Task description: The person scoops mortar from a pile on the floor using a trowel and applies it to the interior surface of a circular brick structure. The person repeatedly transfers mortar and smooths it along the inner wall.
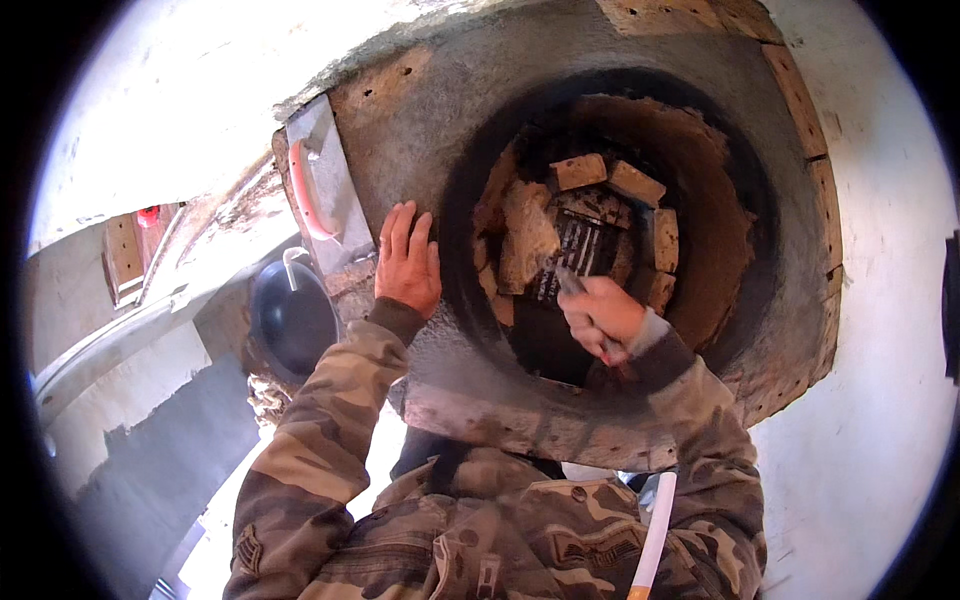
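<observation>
A round pit with a dark rim [470,160] opens in the top of a mortar-coated brick stove [420,110]. Down inside, several tan bricks [634,183] stand in a ring around a metal grate [575,250]. A rough clay mass [528,235] covers the ring's left side. My right hand [605,318] reaches into the pit, closed around a grey hand tool [570,281] whose tip is blurred near the clay and grate; its exact kind is unclear. My left hand [408,265] rests flat on the stove top, left of the pit, fingers stretched out and holding nothing.
A plastering trowel [325,180] with an orange-pink handle lies on the stove's left edge. Below it is a dark round basin [292,318] with a white hook-shaped piece. Bricks [825,215] edge the stove at right. A cigarette [655,535] shows close at the lower right.
</observation>
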The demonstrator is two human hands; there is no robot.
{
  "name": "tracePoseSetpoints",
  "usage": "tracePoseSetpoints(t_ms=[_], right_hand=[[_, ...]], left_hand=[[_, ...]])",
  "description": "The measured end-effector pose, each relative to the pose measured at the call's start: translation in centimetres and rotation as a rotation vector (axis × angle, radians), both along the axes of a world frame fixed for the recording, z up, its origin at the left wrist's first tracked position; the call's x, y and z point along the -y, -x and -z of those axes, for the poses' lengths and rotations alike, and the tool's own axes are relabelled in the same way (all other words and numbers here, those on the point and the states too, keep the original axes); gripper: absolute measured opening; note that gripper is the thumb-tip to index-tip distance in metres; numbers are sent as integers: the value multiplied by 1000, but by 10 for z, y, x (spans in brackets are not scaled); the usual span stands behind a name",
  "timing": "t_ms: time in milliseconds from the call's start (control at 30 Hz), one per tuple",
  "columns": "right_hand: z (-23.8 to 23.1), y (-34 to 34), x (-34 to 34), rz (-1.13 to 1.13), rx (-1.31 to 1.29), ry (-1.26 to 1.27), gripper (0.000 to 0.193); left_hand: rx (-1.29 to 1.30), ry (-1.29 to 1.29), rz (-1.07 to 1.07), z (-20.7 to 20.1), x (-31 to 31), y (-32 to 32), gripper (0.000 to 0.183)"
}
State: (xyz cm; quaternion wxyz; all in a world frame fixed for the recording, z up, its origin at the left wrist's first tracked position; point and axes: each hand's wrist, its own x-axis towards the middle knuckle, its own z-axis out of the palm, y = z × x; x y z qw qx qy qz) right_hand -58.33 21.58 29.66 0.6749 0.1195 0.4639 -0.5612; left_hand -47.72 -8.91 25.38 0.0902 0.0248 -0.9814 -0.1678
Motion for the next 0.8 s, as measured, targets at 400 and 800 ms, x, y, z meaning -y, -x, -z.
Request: tracePoseSetpoints(t_ms=[400, 800], right_hand=[[132, 41, 103, 317, 378, -60, 34], [115, 48, 103, 24, -28, -137, 28]], left_hand=[[45, -53, -21, -6, 5, -1, 46], [28, -43, -22, -2, 1, 2, 47]])
